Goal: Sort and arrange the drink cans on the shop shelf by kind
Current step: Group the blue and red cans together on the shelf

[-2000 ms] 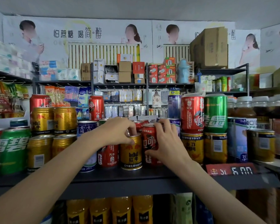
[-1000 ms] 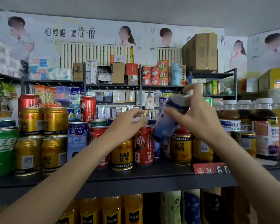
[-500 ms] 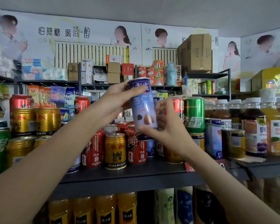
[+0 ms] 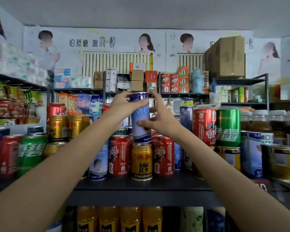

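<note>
Blue can held upright above gold can at shelf front; contact between them cannot be told. Left hand wrapped round blue can's top from 9 o'clock. Right hand placed at 3 o'clock, thumb pressed on can, fingers spread. Gold can flanked by red cans.

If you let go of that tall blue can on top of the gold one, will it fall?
Probably wobbly: the tall blue can is slim and sits on the small top of the gold can. Its smooth metal looks slippery, so the left hand grips its top. On its side, it would likely roll.
</note>
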`<control>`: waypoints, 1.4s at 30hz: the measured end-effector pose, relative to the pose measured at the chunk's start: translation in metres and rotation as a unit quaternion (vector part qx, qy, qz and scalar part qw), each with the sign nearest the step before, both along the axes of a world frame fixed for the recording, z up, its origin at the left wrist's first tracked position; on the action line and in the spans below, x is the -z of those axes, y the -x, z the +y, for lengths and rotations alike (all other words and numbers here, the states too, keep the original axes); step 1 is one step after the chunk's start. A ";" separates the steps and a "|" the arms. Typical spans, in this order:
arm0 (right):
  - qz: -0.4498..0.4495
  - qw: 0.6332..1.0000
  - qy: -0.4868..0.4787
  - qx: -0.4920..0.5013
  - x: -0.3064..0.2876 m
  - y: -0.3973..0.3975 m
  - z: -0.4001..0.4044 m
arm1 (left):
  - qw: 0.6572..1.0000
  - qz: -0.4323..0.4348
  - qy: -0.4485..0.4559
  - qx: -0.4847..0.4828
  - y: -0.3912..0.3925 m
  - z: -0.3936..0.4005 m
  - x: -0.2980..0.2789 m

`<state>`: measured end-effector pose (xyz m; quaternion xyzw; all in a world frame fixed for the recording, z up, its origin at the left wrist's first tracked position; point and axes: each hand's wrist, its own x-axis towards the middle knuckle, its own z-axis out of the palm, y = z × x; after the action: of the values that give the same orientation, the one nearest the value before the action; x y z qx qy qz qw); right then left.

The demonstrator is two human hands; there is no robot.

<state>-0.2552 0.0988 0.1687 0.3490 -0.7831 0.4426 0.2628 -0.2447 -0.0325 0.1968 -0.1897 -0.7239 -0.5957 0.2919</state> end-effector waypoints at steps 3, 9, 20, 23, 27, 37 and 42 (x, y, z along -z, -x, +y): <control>0.025 0.999 -0.027 0.013 -0.007 0.010 0.000 | 0.998 0.005 0.044 -0.043 0.015 0.002 -0.003; 0.019 0.999 0.013 0.027 -0.025 0.033 -0.012 | 0.991 0.052 0.092 -0.077 0.026 -0.012 -0.018; -0.105 0.994 0.018 0.027 -0.023 0.069 -0.026 | 0.940 -0.029 0.301 -0.157 0.043 -0.047 0.025; -0.130 0.991 0.002 0.022 -0.028 0.069 -0.023 | 0.930 -0.031 0.332 -0.155 0.042 -0.041 0.021; -0.143 0.990 -0.015 0.012 -0.030 0.067 -0.019 | 0.919 -0.069 0.362 -0.142 0.041 -0.032 0.020; -0.181 0.983 0.045 -0.003 -0.024 0.077 -0.015 | 0.921 -0.036 0.340 -0.189 0.045 -0.026 0.022; -0.143 0.988 0.062 0.015 -0.031 0.069 -0.016 | 0.934 -0.026 0.309 -0.180 0.045 -0.023 0.014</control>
<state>-0.3239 0.0826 0.1999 0.2532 -0.7890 0.5316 0.1755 -0.2901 -0.0557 0.1828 -0.1216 -0.9015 -0.2851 0.3019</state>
